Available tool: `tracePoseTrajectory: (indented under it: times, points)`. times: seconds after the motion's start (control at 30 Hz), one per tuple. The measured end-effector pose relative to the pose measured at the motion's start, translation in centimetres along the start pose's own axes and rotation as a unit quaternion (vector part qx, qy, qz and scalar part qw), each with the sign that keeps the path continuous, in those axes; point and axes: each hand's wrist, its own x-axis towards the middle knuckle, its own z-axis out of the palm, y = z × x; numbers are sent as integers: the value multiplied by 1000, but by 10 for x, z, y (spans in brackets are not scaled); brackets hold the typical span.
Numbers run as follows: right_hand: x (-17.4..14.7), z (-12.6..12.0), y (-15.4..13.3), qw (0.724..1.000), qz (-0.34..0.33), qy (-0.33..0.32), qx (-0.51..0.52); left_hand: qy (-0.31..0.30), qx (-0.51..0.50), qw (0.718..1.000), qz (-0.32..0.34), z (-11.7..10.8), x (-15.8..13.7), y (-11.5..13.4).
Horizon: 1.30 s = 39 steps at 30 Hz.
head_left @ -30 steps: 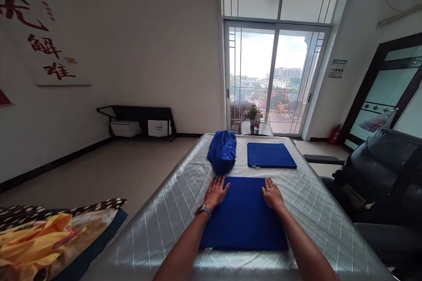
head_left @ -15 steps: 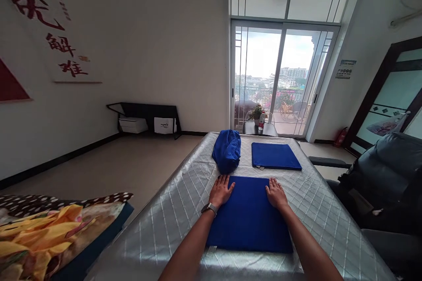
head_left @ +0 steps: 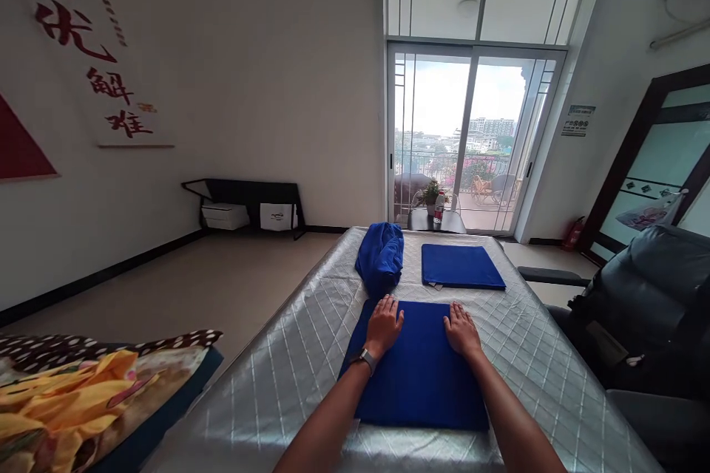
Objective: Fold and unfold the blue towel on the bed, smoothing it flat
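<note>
A flat, square folded blue cloth (head_left: 420, 377) lies in front of me on the silver quilted table cover (head_left: 277, 377). My left hand (head_left: 384, 324), with a watch on its wrist, rests flat on the cloth's upper left part, fingers stretched out. On the upper right part lies my right hand (head_left: 461, 329), also flat and open. Just beyond my left hand sits a loosely bunched blue cloth (head_left: 381, 255). A second flat folded blue cloth (head_left: 462, 266) lies farther back on the right, with a small pale tag at its front edge.
Patterned fabric with a yellow piece (head_left: 66, 399) is at the lower left. A dark chair (head_left: 648, 295) stands close on the right. Behind the table are a small table with a bottle (head_left: 438, 208) and a potted plant (head_left: 429, 194), before glass sliding doors.
My left hand has slid inward to the right, off the cloth's left edge, and more of the cloth's left side shows. My right hand has shifted slightly left.
</note>
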Motion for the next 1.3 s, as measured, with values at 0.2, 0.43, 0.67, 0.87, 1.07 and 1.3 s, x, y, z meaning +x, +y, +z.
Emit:
tracePoseTrajectory:
  times: [0.2,0.43,0.67,0.87,1.07,1.3]
  points:
    - [-3,-1,3,1000,-6,-9,0,-49,-64,992,102,39,18,97]
    - [-2,0,4,1000,-7,-15,1,-112,-71,987,85,60,25,114]
    - [-1,-1,-1,1000,4,-6,8,-108,-27,994,-4,24,9,21]
    - [-1,-1,0,1000,7,-7,8,-109,39,991,-68,6,-2,-56]
    - [0,0,1,1000,7,-6,-7,-92,34,992,-79,6,-5,-60]
    - [-2,-4,-3,1000,2,-6,-24,-89,40,992,-85,0,-6,-55]
